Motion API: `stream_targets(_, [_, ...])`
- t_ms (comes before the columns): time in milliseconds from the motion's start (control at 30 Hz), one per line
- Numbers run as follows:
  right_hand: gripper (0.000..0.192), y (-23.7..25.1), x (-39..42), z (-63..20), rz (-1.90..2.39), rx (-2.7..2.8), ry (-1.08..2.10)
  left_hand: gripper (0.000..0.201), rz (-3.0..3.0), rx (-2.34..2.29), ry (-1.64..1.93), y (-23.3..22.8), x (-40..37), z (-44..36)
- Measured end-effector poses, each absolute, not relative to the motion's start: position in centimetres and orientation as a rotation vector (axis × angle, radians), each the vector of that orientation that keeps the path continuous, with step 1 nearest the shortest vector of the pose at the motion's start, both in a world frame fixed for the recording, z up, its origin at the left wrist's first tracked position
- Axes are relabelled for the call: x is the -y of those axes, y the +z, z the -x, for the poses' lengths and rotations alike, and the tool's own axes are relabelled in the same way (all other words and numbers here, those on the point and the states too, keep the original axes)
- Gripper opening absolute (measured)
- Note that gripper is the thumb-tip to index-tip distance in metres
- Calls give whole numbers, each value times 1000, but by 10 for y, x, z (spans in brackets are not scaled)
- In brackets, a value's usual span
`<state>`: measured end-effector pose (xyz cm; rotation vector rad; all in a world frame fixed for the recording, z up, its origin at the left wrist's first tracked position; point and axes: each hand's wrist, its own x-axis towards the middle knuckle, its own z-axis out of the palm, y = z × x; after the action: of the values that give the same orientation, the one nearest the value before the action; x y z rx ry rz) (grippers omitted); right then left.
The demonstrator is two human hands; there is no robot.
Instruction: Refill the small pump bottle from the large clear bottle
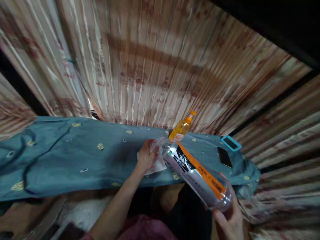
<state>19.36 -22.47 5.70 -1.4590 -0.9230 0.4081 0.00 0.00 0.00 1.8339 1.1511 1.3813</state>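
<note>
right hand (231, 218), lower right of frame, grip closed around base of clear bottle (197, 173) with orange label, bottle tilted toward centre. left hand (146, 156) at centre, grip closed on white cloth (157, 166) at the bottle mouth, over blue-covered table (75, 156). orange pump bottle (182, 127) just behind.

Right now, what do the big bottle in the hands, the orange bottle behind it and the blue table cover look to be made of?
The big bottle, held by the right hand, looks like clear glossy plastic: it is see-through with bright highlights, under a printed orange-striped label. The orange bottle seems translucent plastic with a pump top. The table cover looks like soft matte cloth, since it wrinkles and drapes. The left hand presses something white, unclear.
</note>
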Motion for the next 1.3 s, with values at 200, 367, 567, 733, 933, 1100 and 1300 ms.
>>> stream_targets(200, [96, 54, 227, -198, 1456, 947, 454, 43, -1844, -1152, 1399, -3, -2, 0])
stream_targets(367, [97, 51, 227, -199, 1421, 925, 509, 42, -1846, -1140, 1410, -2, -3, 1])
stream_targets(567, [97, 52, 227, -198, 1398, 899, 531, 45, -1832, -1122, 1413, 1, -2, 1])
stream_targets(733, [100, 53, 226, -199, 1420, 914, 511, 46, -1812, -1130, 1424, 0, -1, 0])
stream_targets(933, [101, 56, 226, -198, 1408, 889, 543, 43, -1822, -1140, 1412, -3, -2, 1])
stream_targets(1100, [103, 55, 226, -198, 1413, 884, 529, 42, -1825, -1133, 1420, -4, -2, 1])
stream_targets(1300, [102, 55, 226, -197, 1386, 871, 537, 44, -1812, -1128, 1395, 1, -1, 1])
